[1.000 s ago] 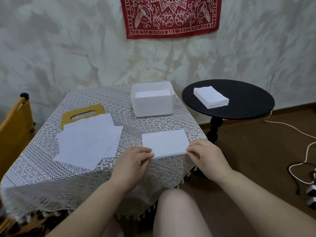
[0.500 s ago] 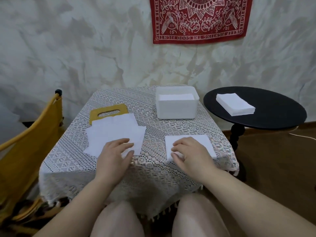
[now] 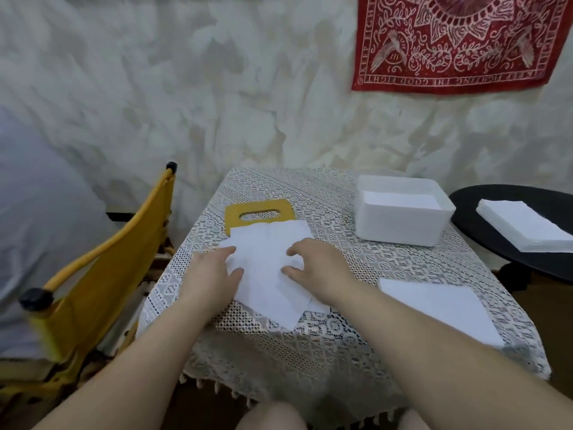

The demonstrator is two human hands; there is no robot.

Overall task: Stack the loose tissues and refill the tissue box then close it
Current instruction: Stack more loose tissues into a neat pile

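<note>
A: What are the fingers doing?

B: The left hand [image 3: 214, 276] lies flat, fingers straight and together, on the left edge of the loose tissues [image 3: 266, 268]. The right hand [image 3: 316, 268] has come across from the squared stack [image 3: 440, 308], where it rested half a second ago; its fingers are now curled, tips touching the sheets' right side. Whether it already pinches a sheet cannot be told.

A: So what has changed for the task?

B: Both hands have left the finished stack near the table's right front and closed in on the fanned pile, probably to gather a further batch.

A: And the box?

B: The tissue box [image 3: 400, 225] stands open at the back right of the lace-covered table [image 3: 341, 346], part filled. Its yellow lid [image 3: 259, 214] lies flat behind the loose sheets, partly under them. Another stack [image 3: 521, 228] waits on the black side table [image 3: 465, 200].
</note>
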